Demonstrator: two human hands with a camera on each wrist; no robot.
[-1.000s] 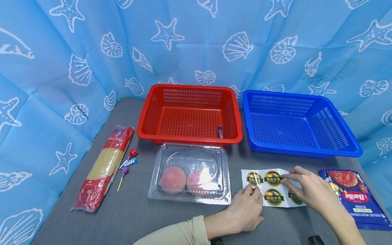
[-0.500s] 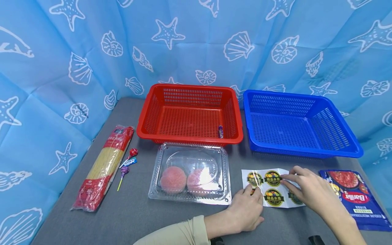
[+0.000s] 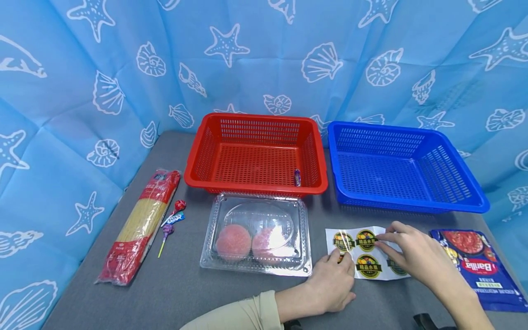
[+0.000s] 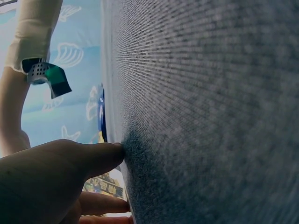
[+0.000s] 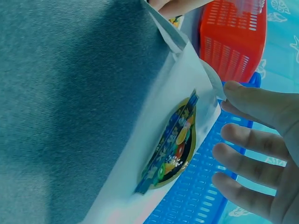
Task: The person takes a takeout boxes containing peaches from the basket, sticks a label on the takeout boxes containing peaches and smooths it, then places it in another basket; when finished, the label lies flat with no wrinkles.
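"What's nearest, and how are the hands?"

"The left hand (image 3: 332, 284), fingers close together on the lower left of the sticker sheet (image 3: 367, 252), its thumb set apart. Facing it, the right hand (image 3: 416, 256) pinches a pale edge between thumb and forefinger; whether that's backing or a label's rim, I can't tell."

"And the sheet itself?"

"White and shiny, flat on the grey tabletop (image 3: 181, 284) at its left. Its round labels (image 3: 368, 266) are dark with gold rims, bright fruit and a banner of characters. The hands partly cover some."

"Does each camera agree?"

"They add to one another. The right wrist view shows the sheet lifted off the cloth near the pinch, and the other three fingers spread away from it; from the head that lift hardly reads. The left wrist view alone gives a pale sleeve (image 4: 35, 32) on the opposite arm, with a black-and-green piece (image 4: 57, 79) below."

"Farther out?"

"Only the head view shows it whole: a clear box (image 3: 255, 270) with two pink fruits (image 3: 233, 243) to the left, a Barilla pouch (image 3: 480, 270) to the right, then a red basket (image 3: 255, 187) and a blue basket (image 3: 404, 204), then the shell-print curtain (image 3: 255, 27)."
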